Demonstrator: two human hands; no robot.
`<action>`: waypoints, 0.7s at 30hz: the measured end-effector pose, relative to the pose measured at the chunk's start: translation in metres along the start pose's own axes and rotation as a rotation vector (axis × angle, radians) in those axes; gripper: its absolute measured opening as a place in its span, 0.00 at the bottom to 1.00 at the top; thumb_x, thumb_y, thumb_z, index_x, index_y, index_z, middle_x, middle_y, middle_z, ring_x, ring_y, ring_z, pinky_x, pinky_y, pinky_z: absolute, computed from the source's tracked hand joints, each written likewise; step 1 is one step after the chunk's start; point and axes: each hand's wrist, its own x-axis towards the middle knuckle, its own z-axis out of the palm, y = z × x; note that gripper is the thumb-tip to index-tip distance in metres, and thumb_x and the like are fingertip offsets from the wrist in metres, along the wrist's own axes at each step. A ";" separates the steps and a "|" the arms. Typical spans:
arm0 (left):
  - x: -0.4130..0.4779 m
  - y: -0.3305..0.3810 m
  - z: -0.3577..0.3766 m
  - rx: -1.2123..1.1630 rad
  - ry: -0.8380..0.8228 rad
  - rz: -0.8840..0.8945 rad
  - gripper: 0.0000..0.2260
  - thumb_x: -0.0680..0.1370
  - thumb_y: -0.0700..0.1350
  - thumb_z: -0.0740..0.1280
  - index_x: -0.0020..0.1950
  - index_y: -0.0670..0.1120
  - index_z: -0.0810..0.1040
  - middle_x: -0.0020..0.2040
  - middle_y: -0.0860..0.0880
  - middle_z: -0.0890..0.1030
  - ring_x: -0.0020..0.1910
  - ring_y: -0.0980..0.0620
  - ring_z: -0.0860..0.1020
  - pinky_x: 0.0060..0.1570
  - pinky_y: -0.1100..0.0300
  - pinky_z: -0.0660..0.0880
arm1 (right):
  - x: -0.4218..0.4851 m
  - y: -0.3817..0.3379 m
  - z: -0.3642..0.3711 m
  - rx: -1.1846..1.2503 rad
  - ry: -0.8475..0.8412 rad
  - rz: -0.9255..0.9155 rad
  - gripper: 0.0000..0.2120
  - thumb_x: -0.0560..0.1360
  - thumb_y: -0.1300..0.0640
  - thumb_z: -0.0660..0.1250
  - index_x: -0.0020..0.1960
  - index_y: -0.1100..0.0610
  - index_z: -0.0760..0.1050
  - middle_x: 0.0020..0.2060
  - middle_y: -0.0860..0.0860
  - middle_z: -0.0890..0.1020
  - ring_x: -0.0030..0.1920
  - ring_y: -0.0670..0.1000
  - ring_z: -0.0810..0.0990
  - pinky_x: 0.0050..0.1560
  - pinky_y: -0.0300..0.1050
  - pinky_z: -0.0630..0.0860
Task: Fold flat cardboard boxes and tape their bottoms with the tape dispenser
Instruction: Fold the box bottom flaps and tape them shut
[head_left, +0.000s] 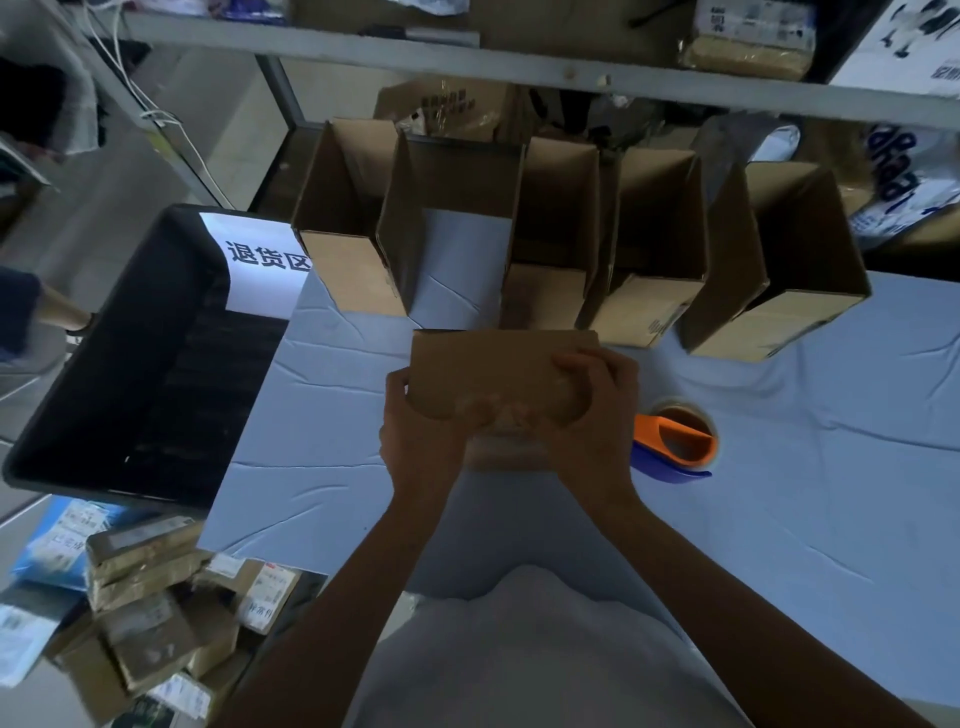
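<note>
A brown cardboard box (493, 369) stands on the light blue table cover (810, 499) right in front of me, its closed flaps facing up. My left hand (421, 431) grips its left near corner. My right hand (592, 410) presses on its right near edge, fingers curled over the flap. A strip of clear tape seems to run down its near side between my hands, but it is blurred. The orange and blue tape dispenser (675, 441) with its tape roll lies on the table just right of my right hand, untouched.
Several folded open boxes (649, 244) stand in a row at the table's far edge under a metal shelf (467, 57). A black bin (130, 374) with a white label sits left of the table. Taped parcels (150, 597) are piled on the floor at lower left.
</note>
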 end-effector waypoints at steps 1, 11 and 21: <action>0.001 0.001 -0.001 -0.036 -0.008 -0.040 0.43 0.56 0.60 0.79 0.66 0.52 0.67 0.58 0.51 0.77 0.55 0.46 0.77 0.57 0.45 0.76 | 0.000 0.000 0.000 0.019 0.002 -0.007 0.26 0.61 0.50 0.74 0.58 0.54 0.75 0.61 0.50 0.68 0.60 0.49 0.68 0.57 0.34 0.68; 0.014 0.005 0.000 -0.191 -0.072 -0.172 0.16 0.72 0.44 0.74 0.55 0.39 0.76 0.52 0.40 0.80 0.50 0.43 0.79 0.58 0.45 0.75 | 0.001 -0.003 0.002 -0.039 0.012 0.008 0.32 0.60 0.40 0.73 0.60 0.53 0.73 0.61 0.52 0.69 0.59 0.50 0.70 0.56 0.39 0.70; 0.015 0.005 -0.015 -0.189 -0.157 -0.027 0.09 0.82 0.47 0.57 0.58 0.45 0.73 0.48 0.51 0.77 0.44 0.53 0.75 0.47 0.60 0.71 | 0.016 0.005 0.004 0.004 -0.028 -0.051 0.11 0.73 0.57 0.67 0.55 0.51 0.74 0.58 0.52 0.71 0.57 0.46 0.71 0.55 0.40 0.73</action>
